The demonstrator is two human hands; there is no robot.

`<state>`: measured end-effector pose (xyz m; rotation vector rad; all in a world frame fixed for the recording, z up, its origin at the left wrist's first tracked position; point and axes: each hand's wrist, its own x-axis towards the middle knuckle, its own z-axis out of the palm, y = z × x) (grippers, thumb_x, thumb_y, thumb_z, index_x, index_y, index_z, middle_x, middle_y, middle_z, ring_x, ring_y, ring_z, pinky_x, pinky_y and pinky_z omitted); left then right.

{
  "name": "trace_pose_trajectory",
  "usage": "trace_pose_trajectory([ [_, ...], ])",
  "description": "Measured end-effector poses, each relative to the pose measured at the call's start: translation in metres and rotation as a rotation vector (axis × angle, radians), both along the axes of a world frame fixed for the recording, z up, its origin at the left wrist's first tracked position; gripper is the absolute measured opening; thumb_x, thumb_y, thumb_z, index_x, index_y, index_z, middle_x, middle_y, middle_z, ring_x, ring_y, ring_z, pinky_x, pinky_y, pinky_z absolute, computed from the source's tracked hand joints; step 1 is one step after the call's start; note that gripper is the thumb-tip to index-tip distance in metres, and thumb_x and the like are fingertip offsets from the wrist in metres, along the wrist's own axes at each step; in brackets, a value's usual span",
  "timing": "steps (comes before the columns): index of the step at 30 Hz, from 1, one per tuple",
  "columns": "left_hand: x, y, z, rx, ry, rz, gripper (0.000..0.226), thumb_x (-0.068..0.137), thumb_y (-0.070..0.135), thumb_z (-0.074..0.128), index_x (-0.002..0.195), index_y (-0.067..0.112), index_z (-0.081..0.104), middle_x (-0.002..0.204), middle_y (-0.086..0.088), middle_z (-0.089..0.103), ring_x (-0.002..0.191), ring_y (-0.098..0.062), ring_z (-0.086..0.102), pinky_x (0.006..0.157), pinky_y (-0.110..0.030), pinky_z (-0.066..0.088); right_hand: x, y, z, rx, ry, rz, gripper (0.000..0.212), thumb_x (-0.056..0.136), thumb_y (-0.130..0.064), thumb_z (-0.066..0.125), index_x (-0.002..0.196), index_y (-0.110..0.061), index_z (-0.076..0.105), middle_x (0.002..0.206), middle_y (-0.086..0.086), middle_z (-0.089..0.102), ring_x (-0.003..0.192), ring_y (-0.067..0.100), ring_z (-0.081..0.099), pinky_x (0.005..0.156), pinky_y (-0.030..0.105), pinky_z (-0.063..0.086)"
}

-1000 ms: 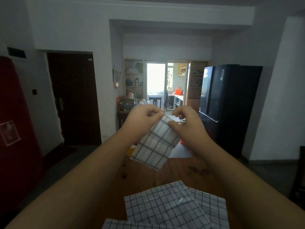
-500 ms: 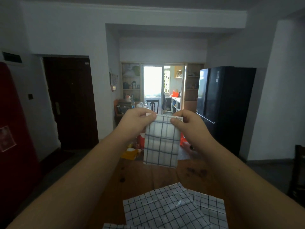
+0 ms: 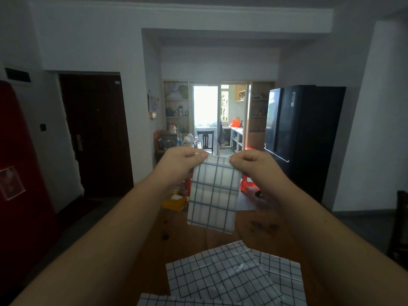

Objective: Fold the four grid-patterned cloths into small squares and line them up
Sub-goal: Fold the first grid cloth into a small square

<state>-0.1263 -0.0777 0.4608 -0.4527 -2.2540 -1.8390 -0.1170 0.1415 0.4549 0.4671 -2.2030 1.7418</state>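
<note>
I hold a white cloth with a dark grid (image 3: 213, 195) up in the air above the wooden table (image 3: 183, 239). It is folded into a narrow strip and hangs straight down. My left hand (image 3: 182, 164) pinches its top left corner and my right hand (image 3: 254, 166) pinches its top right corner. Three more grid-patterned cloths lie unfolded and overlapping on the table near me: one on top in the middle (image 3: 218, 274), one under it to the right (image 3: 284, 272), and one at the bottom edge (image 3: 176, 301), cut off by the frame.
A black fridge (image 3: 302, 138) stands at the right and a red cabinet (image 3: 19, 173) at the left. A red stool (image 3: 246, 184) and yellow items (image 3: 174, 203) sit on the floor beyond the table's far edge. A dark chair back (image 3: 400, 224) shows at far right.
The held cloth has swung from tilted to hanging straight down, and both hands have shifted to its top corners.
</note>
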Motion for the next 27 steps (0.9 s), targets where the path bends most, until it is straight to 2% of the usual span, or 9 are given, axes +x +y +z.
trace_pose_trajectory([
  [4, -0.005, 0.005, -0.002, -0.098, 0.065, 0.072, 0.015, 0.094, 0.022, 0.069, 0.104, 0.016, 0.079, 0.095, -0.001, 0.078, 0.089, -0.015, 0.073, 0.077, -0.032, 0.060, -0.003, -0.003, 0.003, 0.209, 0.004, 0.033, 0.015, 0.094, -0.021, 0.066, 0.101, -0.015, 0.077, 0.098, -0.003, 0.074, 0.093, 0.012, 0.067, 0.078, 0.025, 0.051],
  [7, -0.005, 0.014, -0.004, -0.210, 0.114, 0.078, 0.013, 0.094, 0.023, 0.070, 0.098, 0.019, 0.081, 0.088, 0.000, 0.077, 0.076, -0.007, 0.072, 0.063, -0.022, 0.059, -0.005, -0.013, 0.002, 0.349, 0.097, -0.033, 0.009, 0.091, -0.026, 0.069, 0.089, -0.022, 0.078, 0.089, -0.002, 0.075, 0.086, 0.012, 0.069, 0.079, 0.030, 0.056],
  [9, -0.005, 0.016, -0.006, -0.250, 0.131, 0.091, 0.012, 0.093, 0.023, 0.070, 0.097, 0.019, 0.081, 0.086, 0.002, 0.077, 0.070, -0.001, 0.069, 0.056, -0.017, 0.054, -0.005, -0.018, 0.000, 0.346, 0.118, -0.087, 0.009, 0.090, -0.023, 0.071, 0.084, -0.020, 0.077, 0.085, 0.000, 0.074, 0.084, 0.016, 0.069, 0.079, 0.034, 0.057],
  [13, -0.008, 0.005, -0.007, -0.166, 0.088, 0.120, 0.012, 0.094, 0.023, 0.070, 0.097, 0.020, 0.081, 0.092, 0.006, 0.077, 0.080, -0.001, 0.071, 0.066, -0.020, 0.057, -0.005, -0.015, -0.008, 0.262, 0.079, -0.112, 0.009, 0.090, -0.020, 0.072, 0.085, -0.015, 0.077, 0.086, 0.006, 0.073, 0.085, 0.020, 0.067, 0.081, 0.038, 0.055],
  [15, -0.011, -0.006, -0.006, -0.097, 0.054, 0.152, 0.013, 0.093, 0.023, 0.070, 0.098, 0.018, 0.081, 0.096, 0.005, 0.077, 0.090, -0.012, 0.073, 0.072, -0.030, 0.060, -0.006, -0.008, -0.011, 0.272, 0.053, -0.130, 0.009, 0.091, -0.019, 0.069, 0.086, -0.015, 0.075, 0.085, 0.006, 0.071, 0.082, 0.019, 0.065, 0.079, 0.036, 0.053],
  [18, -0.015, -0.017, -0.007, -0.142, 0.027, 0.187, 0.012, 0.093, 0.027, 0.071, 0.096, 0.022, 0.081, 0.091, 0.005, 0.078, 0.095, -0.024, 0.073, 0.081, -0.046, 0.063, -0.010, 0.002, -0.014, 0.282, 0.035, -0.175, 0.010, 0.093, -0.018, 0.067, 0.085, -0.020, 0.072, 0.087, 0.005, 0.070, 0.083, 0.019, 0.064, 0.079, 0.035, 0.052],
  [22, -0.013, -0.008, -0.004, -0.217, 0.058, 0.148, 0.014, 0.093, 0.026, 0.071, 0.101, 0.019, 0.080, 0.093, 0.005, 0.076, 0.089, -0.011, 0.071, 0.079, -0.034, 0.058, -0.010, -0.005, -0.013, 0.311, 0.137, -0.155, 0.006, 0.094, -0.022, 0.064, 0.091, -0.022, 0.070, 0.089, -0.006, 0.068, 0.085, 0.008, 0.062, 0.077, 0.025, 0.050],
  [24, -0.010, 0.000, -0.003, -0.238, 0.081, 0.119, 0.014, 0.094, 0.026, 0.070, 0.101, 0.020, 0.081, 0.092, 0.005, 0.077, 0.087, -0.012, 0.072, 0.078, -0.034, 0.059, -0.011, -0.013, -0.013, 0.381, 0.187, -0.105, 0.005, 0.092, -0.028, 0.067, 0.092, -0.025, 0.071, 0.091, -0.008, 0.069, 0.088, 0.009, 0.063, 0.080, 0.030, 0.053],
  [27, -0.009, 0.005, -0.006, -0.281, 0.096, 0.077, 0.017, 0.095, 0.028, 0.069, 0.103, 0.019, 0.081, 0.092, 0.002, 0.078, 0.090, -0.017, 0.073, 0.086, -0.045, 0.061, -0.009, -0.019, -0.011, 0.445, 0.219, -0.146, 0.009, 0.089, -0.029, 0.071, 0.088, -0.020, 0.073, 0.087, -0.004, 0.069, 0.085, 0.013, 0.062, 0.080, 0.042, 0.054],
])
